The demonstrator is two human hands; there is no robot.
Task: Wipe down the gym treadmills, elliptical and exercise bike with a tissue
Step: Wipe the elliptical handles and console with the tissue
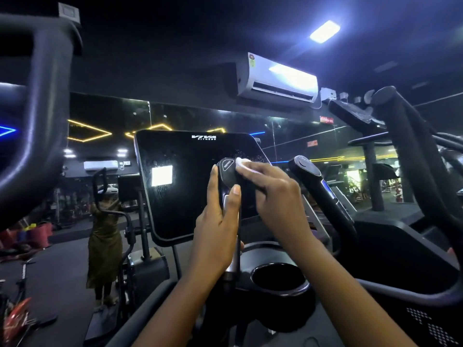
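Note:
I stand at a black elliptical with a dark console screen [190, 181] marked VIVA FITNESS. My left hand [218, 219] grips the left inner handlebar [226, 171], thumb and fingers curled round its stem below the black end cap. My right hand [270, 186] presses a white tissue [242, 162] against the right side of that end cap. Most of the tissue is hidden under my fingers. Smears show on the screen above the tissue.
A second inner handlebar [310, 176] stands to the right. A round cup holder [278, 276] sits below my hands. Large moving arms rise at far left [45, 121] and right [406, 146]. A mirror wall ahead reflects a person [105, 234]. An air conditioner [278, 78] hangs above.

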